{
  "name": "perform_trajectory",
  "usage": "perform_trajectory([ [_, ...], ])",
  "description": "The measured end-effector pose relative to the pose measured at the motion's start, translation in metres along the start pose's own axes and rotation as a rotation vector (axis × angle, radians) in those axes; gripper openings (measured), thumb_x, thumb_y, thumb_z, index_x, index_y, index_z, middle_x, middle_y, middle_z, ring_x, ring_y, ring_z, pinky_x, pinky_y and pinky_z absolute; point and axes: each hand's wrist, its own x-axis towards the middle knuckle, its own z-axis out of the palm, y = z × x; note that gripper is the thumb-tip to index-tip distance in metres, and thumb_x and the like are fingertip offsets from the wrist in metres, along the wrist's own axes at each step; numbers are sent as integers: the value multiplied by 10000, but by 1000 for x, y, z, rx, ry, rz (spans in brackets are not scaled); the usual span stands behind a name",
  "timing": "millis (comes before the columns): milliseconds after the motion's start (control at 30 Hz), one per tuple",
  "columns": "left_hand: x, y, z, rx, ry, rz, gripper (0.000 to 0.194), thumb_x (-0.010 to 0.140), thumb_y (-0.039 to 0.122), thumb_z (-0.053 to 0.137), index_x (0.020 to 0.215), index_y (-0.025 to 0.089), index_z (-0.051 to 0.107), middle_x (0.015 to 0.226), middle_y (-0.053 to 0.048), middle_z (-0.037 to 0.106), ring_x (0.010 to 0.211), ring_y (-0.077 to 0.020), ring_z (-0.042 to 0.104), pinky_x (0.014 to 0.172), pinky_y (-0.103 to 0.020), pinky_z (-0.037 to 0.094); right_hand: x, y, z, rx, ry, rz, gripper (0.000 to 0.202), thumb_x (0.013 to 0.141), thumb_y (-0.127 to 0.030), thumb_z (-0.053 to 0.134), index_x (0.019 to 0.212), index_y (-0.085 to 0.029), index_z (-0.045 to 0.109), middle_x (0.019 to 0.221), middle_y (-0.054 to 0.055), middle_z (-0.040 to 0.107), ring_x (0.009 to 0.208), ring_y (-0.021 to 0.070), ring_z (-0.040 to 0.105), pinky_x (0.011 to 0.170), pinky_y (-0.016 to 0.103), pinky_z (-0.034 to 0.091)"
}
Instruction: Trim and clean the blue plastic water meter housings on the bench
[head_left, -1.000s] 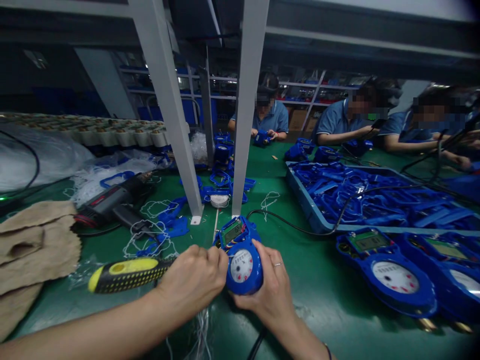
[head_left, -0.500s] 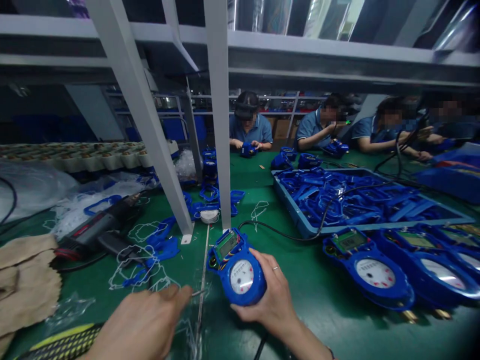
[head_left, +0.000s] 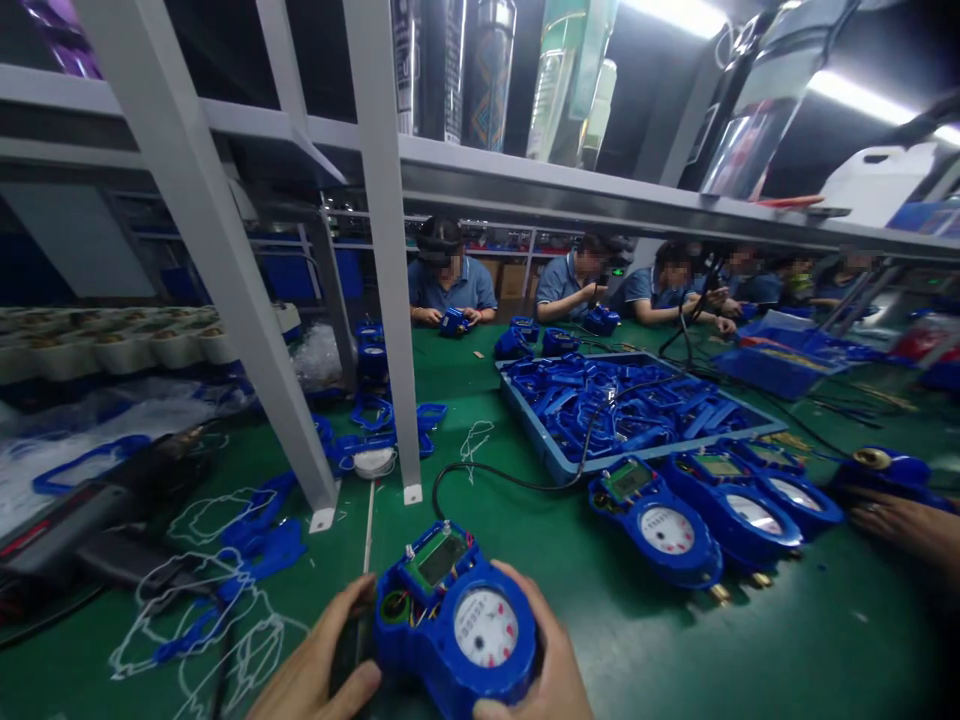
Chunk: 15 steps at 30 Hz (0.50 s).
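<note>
A blue water meter (head_left: 487, 625) with a white dial, a small display and exposed wiring is held low in front of me. My right hand (head_left: 551, 660) wraps round its right side, thumb at the lower edge. My left hand (head_left: 319, 665) is at the meter's left side, its fingers and thumb closed about a dark piece that I cannot make out. Whether that piece is joined to the meter is unclear. To the right, several similar blue meters (head_left: 664, 530) lie in a row with brass fittings toward me.
A blue tray (head_left: 547, 455) of blue frames stands beyond the meters. Shelf posts (head_left: 386, 250) rise before me. At left lie a heat gun (head_left: 82, 500) and white strings (head_left: 217, 610). Another person's hand (head_left: 892, 520) touches a meter at far right. Co-workers (head_left: 450, 285) sit opposite.
My view has swung right. The left hand has moved to the meter's side, and the thin metal tool it held is no longer visible. The right hand still holds the meter, now lower and nearer.
</note>
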Motion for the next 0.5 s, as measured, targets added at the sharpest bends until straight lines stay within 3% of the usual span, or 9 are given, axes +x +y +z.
perform_trajectory([
  [100,3,13,2,-502,-153,64,891,736,739,419,1390,184,180,1457,-109,256,1324,-256,266,1113,-410,226,-10,1,2,-42,-13,17,1003,329,-464,796,1221,-171,444,1174,116,520,1106,333,495,990,391,376],
  [200,7,28,9,-753,-98,21,971,619,750,576,1341,181,264,1394,-114,379,1245,-272,396,1068,-378,322,-13,-2,6,-1,-69,54,1003,350,-412,794,1238,-177,390,1216,126,490,1150,340,459,1024,424,324],
  [367,24,47,9,-592,78,-50,714,688,613,619,1217,175,425,1215,-85,553,1102,-262,520,958,-358,416,-6,-12,-2,272,-161,198,1017,479,-364,772,1291,-182,188,1241,153,498,1157,309,476,1020,446,318],
  [500,34,70,2,-344,139,-81,616,682,603,625,1159,227,522,1035,-63,592,956,-276,566,849,-401,435,8,-26,-30,140,-269,271,863,509,-474,789,1191,-164,360,1182,144,535,1083,314,519,960,440,377],
])
